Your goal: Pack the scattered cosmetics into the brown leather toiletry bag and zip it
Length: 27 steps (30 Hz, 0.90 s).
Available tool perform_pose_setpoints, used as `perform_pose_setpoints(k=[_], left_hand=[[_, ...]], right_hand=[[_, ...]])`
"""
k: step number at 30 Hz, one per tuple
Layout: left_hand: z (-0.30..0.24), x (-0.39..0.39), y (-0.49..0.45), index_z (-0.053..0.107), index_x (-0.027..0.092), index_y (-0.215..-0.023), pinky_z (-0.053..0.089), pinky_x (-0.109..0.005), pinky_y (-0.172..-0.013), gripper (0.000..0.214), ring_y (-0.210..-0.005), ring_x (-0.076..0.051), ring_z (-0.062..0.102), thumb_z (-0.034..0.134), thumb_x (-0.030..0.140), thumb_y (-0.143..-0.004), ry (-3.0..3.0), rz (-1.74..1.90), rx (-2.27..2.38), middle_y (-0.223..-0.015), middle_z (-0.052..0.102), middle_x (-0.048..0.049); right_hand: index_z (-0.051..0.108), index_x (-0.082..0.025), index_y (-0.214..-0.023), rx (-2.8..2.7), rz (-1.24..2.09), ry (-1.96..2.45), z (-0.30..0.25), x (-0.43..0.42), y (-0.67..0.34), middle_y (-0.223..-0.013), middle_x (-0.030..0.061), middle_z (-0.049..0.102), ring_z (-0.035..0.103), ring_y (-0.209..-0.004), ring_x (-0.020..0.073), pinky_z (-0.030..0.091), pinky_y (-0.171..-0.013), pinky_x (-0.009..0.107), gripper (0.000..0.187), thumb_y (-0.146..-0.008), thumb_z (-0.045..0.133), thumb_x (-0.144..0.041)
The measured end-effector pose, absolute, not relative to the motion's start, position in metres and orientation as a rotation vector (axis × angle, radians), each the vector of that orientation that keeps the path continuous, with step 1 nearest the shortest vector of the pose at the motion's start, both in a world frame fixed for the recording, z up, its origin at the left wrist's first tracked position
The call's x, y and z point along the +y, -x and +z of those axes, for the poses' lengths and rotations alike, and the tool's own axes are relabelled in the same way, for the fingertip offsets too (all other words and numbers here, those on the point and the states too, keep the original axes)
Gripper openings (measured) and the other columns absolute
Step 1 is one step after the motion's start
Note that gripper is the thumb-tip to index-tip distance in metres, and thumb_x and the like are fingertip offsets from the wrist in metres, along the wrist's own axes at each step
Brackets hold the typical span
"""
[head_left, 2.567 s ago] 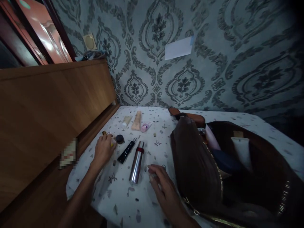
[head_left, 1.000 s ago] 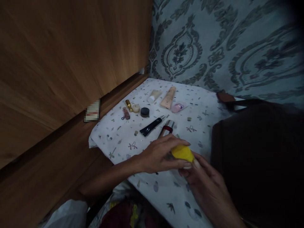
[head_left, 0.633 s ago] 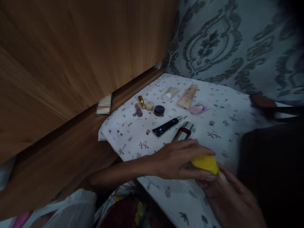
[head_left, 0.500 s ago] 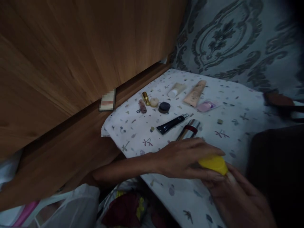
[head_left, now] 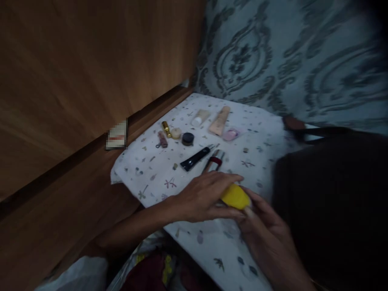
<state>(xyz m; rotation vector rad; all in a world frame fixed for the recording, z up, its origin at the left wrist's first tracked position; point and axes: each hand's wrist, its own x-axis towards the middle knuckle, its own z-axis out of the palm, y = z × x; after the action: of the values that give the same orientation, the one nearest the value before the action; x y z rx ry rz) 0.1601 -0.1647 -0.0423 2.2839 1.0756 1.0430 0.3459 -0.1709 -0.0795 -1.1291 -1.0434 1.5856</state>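
Observation:
A small yellow rounded object (head_left: 235, 197), perhaps a makeup sponge, sits between both my hands above the patterned white cloth (head_left: 260, 121). My left hand (head_left: 203, 196) curls over it from the left, fingers closed on it. My right hand (head_left: 264, 230) meets it from below right, fingertips touching it. Just beyond my left hand lies a silver bottle with a red band (head_left: 214, 160), partly hidden by my fingers. A black tube (head_left: 195, 158) lies beside it.
Farther back on the cloth lie a black jar (head_left: 187, 138), a gold tube (head_left: 166, 129), a small pinkish item (head_left: 163, 139), two beige tubes (head_left: 218, 121) and a pink packet (head_left: 230, 133). A dark brown bag (head_left: 333, 194) fills the right. A wooden panel (head_left: 75, 72) rises at left.
Since 2.6 s ago my left hand left the small items at the back and brought the yellow object forward to my right hand. In the last second only the view shifted.

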Motion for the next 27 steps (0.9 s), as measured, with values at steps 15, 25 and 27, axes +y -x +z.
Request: perform_pose_setpoints(k=[15,25,27], left_hand=[[-0.043,-0.167,-0.164,0.052,0.02,-0.127,0.047,-0.039,-0.092,0.041,-0.105,-0.024,0.058,0.064,0.038,-0.093,-2.251,1.072,1.195,-0.114,0.065,-0.0101],[-0.049,-0.162,-0.16,0.056,0.013,-0.124,0.047,-0.04,-0.093,0.049,-0.101,-0.024,0.06,0.055,0.052,-0.095,-2.428,1.175,1.104,-0.105,0.069,-0.0123],[-0.049,-0.163,-0.16,0.056,0.012,-0.126,0.046,-0.041,-0.096,0.051,-0.103,-0.025,0.06,0.051,0.053,-0.096,-2.457,1.082,1.113,-0.106,0.068,-0.0133]], right_hand=[[0.075,-0.03,-0.109,-0.867,1.577,0.909,-0.066,-0.176,-0.343,-0.109,0.0018,0.075,0.069,-0.098,0.0177,0.055,-0.089,0.029,0.043,-0.068,0.087,-0.036],[0.072,-0.029,-0.114,-0.978,1.56,1.117,-0.07,-0.173,-0.344,-0.121,0.0058,0.073,0.069,-0.11,0.0266,0.06,-0.088,0.032,0.055,-0.062,0.089,-0.037],[0.074,-0.028,-0.109,-1.028,1.496,1.166,-0.077,-0.171,-0.345,-0.117,0.0066,0.075,0.07,-0.109,0.03,0.062,-0.084,0.033,0.055,-0.057,0.09,-0.034]])
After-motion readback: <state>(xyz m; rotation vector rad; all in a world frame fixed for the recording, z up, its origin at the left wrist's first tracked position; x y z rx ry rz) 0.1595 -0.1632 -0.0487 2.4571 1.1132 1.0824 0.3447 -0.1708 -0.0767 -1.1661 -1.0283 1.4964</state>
